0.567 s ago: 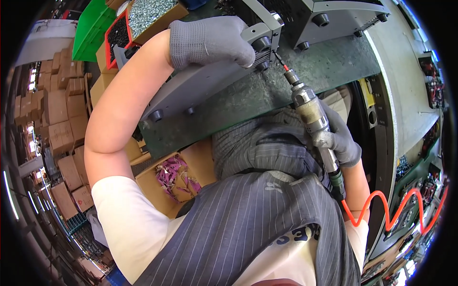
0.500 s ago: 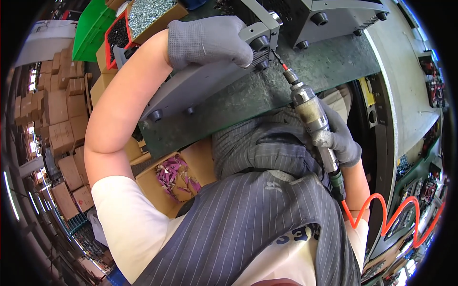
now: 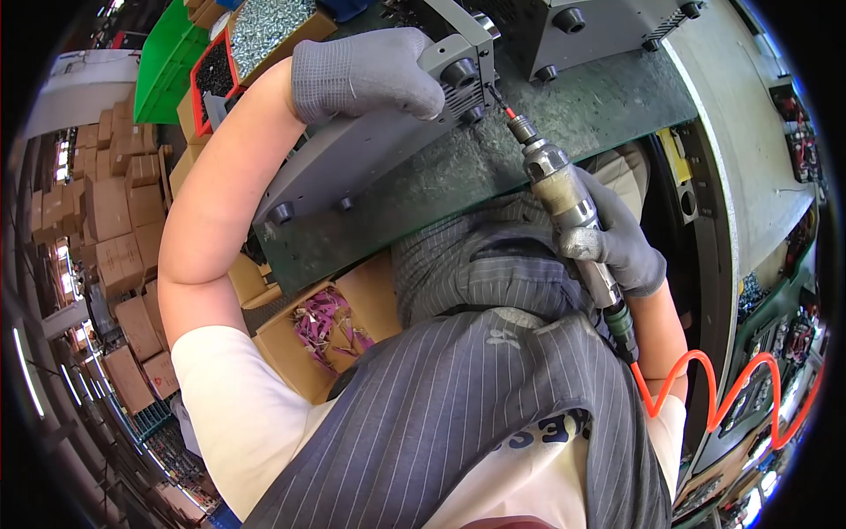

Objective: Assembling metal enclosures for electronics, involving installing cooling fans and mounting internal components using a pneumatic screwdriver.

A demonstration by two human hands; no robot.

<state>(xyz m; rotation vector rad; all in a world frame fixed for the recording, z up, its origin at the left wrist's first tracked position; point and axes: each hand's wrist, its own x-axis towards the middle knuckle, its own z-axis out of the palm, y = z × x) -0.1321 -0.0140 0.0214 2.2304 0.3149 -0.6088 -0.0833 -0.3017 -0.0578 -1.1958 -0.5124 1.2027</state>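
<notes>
A grey metal housing (image 3: 352, 159) with black round feet lies tilted on its side on the dark green worktop (image 3: 520, 141). My left hand (image 3: 370, 75), in a grey glove, is closed over the end of the housing, its fingers partly hidden behind the metal. In my gloved right hand (image 3: 617, 240) is a pneumatic screwdriver (image 3: 564, 196), fingers wrapped round its barrel. Its thin bit (image 3: 506, 108) points up and left, with the tip at the housing's end edge beside a black foot. Whether a screw sits there is too small to tell. A coiled orange air hose (image 3: 696, 357) trails from the tool's rear.
Another grey housing (image 3: 608, 40) stands at the back right. At the back left are a carton of silvery screws (image 3: 269, 31), a red bin of black screws (image 3: 214, 72) and a green bin (image 3: 167, 66). Below the worktop sits an open carton (image 3: 374, 295) with purple scraps.
My left hand, the housing and the screwdriver all appear slightly farther left and up in view. The second housing has shifted likewise, so the view itself has moved. Both grips stay the same.
</notes>
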